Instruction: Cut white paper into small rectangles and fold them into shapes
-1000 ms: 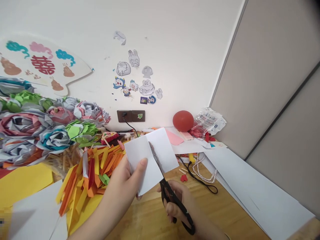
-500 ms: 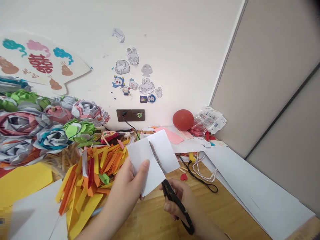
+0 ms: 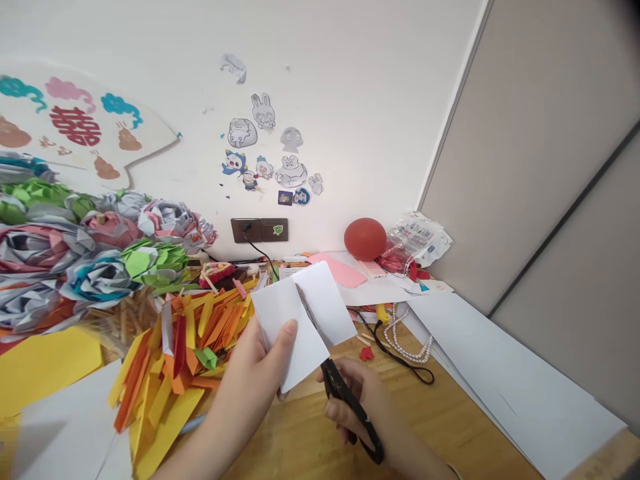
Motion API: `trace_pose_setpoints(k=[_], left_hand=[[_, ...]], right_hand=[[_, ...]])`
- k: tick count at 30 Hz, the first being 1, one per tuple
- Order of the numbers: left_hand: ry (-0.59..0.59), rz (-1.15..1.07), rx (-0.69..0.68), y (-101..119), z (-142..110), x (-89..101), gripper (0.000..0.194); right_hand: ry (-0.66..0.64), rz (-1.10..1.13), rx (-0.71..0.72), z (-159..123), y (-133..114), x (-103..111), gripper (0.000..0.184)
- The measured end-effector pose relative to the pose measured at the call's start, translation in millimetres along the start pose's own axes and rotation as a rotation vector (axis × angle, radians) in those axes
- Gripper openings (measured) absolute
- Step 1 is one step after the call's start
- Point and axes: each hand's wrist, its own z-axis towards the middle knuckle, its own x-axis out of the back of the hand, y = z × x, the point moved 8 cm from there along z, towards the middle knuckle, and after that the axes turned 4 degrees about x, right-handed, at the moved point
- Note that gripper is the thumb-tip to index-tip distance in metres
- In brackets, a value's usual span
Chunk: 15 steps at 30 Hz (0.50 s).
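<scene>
Between thumb and fingers, my left hand (image 3: 270, 357) grips a white sheet of paper (image 3: 285, 327) by its left part, held above the desk. My right hand (image 3: 357, 400) is wrapped round the black handles of a pair of scissors (image 3: 350, 407). The scissor blades reach up into the paper along a long cut, with one white flap on each side. Part of the blades shows dark in the slit; the tip end is close to the paper's top edge. The fingers of my left hand behind the paper are hidden.
Folded orange and yellow paper strips (image 3: 185, 353) are heaped at left, beside paper flowers (image 3: 100, 273). A red balloon (image 3: 365, 239) rests by the wall. White sheets (image 3: 515, 373), a pearl string (image 3: 407, 357) and a black cord (image 3: 405, 363) lie at right.
The whole view has shifted slightly, moving everything a little to the left. Both hands, the paper and the scissors hold nearly the same positions relative to one another.
</scene>
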Motion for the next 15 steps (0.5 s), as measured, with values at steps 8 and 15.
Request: trace_pose_setpoints(k=[8, 15], left_hand=[[-0.046, 0.016, -0.004, -7, 0, -8.1, 0.028], [-0.049, 0.009, 0.006, -7, 0, -8.4, 0.03]], right_hand=[[0.02, 0.009, -0.023, 3, -2, 3, 0.065], [0.084, -0.019, -0.065, -1, 7, 4, 0.063]])
